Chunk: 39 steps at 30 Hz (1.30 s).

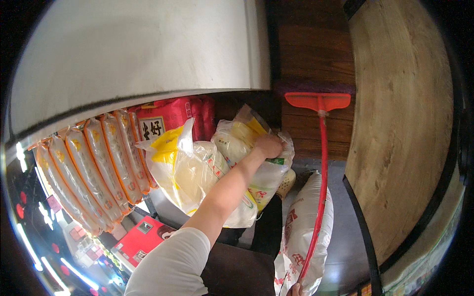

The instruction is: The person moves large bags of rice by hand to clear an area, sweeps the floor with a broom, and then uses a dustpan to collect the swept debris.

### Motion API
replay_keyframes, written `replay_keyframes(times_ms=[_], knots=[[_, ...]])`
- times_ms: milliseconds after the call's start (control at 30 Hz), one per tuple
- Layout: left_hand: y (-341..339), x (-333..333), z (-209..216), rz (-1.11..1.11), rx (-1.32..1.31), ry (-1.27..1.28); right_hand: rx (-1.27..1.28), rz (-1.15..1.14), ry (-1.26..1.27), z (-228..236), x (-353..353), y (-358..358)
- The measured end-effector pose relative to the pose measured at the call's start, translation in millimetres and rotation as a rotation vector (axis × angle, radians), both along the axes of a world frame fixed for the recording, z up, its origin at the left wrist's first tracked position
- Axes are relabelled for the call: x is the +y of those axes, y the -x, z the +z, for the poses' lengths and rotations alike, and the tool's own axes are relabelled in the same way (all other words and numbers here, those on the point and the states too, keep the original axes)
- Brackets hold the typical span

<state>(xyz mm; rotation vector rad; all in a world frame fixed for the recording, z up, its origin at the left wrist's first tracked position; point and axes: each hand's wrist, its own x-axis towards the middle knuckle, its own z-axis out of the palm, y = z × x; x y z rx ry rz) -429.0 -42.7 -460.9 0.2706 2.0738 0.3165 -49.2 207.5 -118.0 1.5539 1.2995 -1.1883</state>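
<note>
My left arm, in a white sleeve, reaches across two clear plastic bags. At the far end my left hand [269, 146] is closed on the top of the right-hand plastic bag [234, 143], which holds white and yellow packages. Under my forearm lies the other clear bag [197, 165], with a yellow print and pale round contents. At the lower edge my right hand [295, 290], only partly in view, grips the red handle of a long broom [322, 172]. Its wide red head lies at the top against dark wood; its bristles are hard to make out.
A large white printed sack [308, 222] lies beside the broom handle. Red packages [173, 118] and a row of long orange-edged packets [94, 167] stand to the left. A white cabinet [138, 44] overhangs them. A wooden panel [400, 123] bounds the right. A beige clog [287, 183] shows near the bags.
</note>
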Motion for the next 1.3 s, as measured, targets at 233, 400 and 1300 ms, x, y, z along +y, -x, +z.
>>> replay_keyframes(times_ms=[233, 400, 1300], knots=[[-4.8, -1.5, -5.1, 0.004, 0.076, -0.092, -0.060, -0.293, 0.079, 7.5, -7.5, 7.1], [3.4, 4.0, 8.3, 0.148, -0.001, -0.030, 0.032, -0.351, 0.064, 1.8, -10.2, -2.4], [-16.6, -9.3, 58.8, 0.067, 0.151, 0.276, 0.111, 1.154, -0.378, 167.7, 76.8, 102.8]])
